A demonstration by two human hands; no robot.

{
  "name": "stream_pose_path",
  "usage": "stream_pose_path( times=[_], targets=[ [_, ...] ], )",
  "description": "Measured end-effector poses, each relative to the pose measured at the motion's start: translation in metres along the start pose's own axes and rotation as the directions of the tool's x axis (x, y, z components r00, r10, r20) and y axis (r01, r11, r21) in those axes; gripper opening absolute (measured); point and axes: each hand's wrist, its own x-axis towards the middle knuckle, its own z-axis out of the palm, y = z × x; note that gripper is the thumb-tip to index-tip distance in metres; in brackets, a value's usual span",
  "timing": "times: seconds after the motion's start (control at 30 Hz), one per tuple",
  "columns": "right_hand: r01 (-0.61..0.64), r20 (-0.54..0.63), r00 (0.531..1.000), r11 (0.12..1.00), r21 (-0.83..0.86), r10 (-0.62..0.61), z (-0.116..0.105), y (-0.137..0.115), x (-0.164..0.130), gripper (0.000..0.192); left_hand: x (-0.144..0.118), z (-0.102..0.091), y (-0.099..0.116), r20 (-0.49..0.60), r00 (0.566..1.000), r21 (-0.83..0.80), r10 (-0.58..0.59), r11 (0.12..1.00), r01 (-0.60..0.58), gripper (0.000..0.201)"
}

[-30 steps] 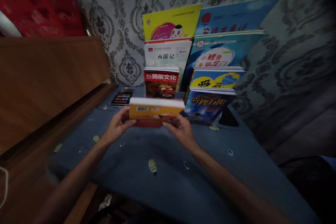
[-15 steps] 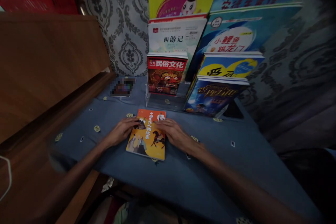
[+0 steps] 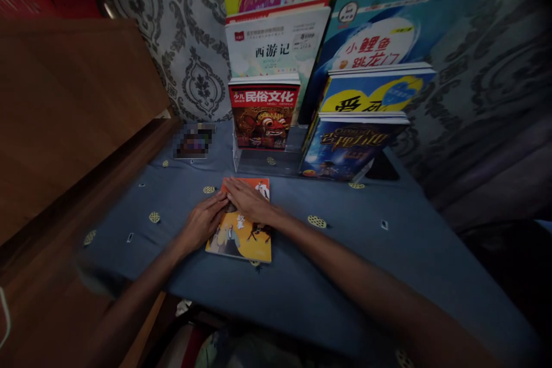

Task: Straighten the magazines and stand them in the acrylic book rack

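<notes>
Single head view, looking forward and steeply down onto blue cloth (image 3: 353, 253) from close above its near edge. Faces the patterned wall (image 3: 190, 40), where standing books (image 3: 264, 118) fill the frame's top, cropped. Wooden board (image 3: 73, 103) left of the cloth. Corners dark.

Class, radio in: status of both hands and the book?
Left hand and right hand flat on orange book. Book lying on blue cloth. Nothing on top.
</notes>
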Motion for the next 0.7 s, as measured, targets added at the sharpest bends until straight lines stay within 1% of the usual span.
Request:
stream_pose_path(
  times=[0.1, 0.23, 0.33, 0.43, 0.57, 0.63, 0.7],
  targets=[
    [-0.024, -0.025, 0.999, 0.998, -0.055, 0.022, -0.007, 0.016, -0.015, 0.052, 0.0, 0.001, -0.001, 0.009, 1.0, -0.024, 0.002, 1.0, -0.002, 0.038],
    [-0.054, -0.057, 0.997, 0.997, -0.061, 0.05, -0.013, 0.034, -0.038, 0.053, -0.001, 0.001, 0.0, 0.002, 1.0, -0.049, -0.005, 0.999, 0.005, 0.038],
    [-0.065, -0.098, 0.993, 0.998, 0.007, 0.066, -0.018, 0.047, -0.054, 0.052, -0.001, 0.0, -0.001, 0.022, 1.0, -0.026, -0.009, 1.0, 0.009, 0.038],
    [-0.049, -0.106, 0.992, 0.989, 0.14, 0.065, -0.025, 0.056, -0.065, 0.051, 0.003, -0.003, 0.001, 0.064, 0.998, 0.031, -0.023, 0.999, 0.021, 0.038],
    [-0.082, -0.088, 0.99, 0.957, 0.279, 0.11, -0.033, 0.062, -0.069, 0.05, 0.024, -0.006, 0.009, 0.182, 0.983, 0.08, -0.017, 0.997, 0.002, 0.041],
    [-0.092, -0.076, 0.99, 0.95, 0.299, 0.12, -0.034, 0.062, -0.069, 0.052, 0.04, -0.003, 0.016, 0.252, 0.967, 0.068, 0.019, 0.997, -0.038, 0.044],
    [-0.078, -0.071, 0.992, 0.949, 0.305, 0.105, -0.034, 0.062, -0.068, 0.052, 0.055, 0.004, 0.023, 0.294, 0.954, 0.046, 0.067, 0.995, -0.084, 0.045]
  ],
)
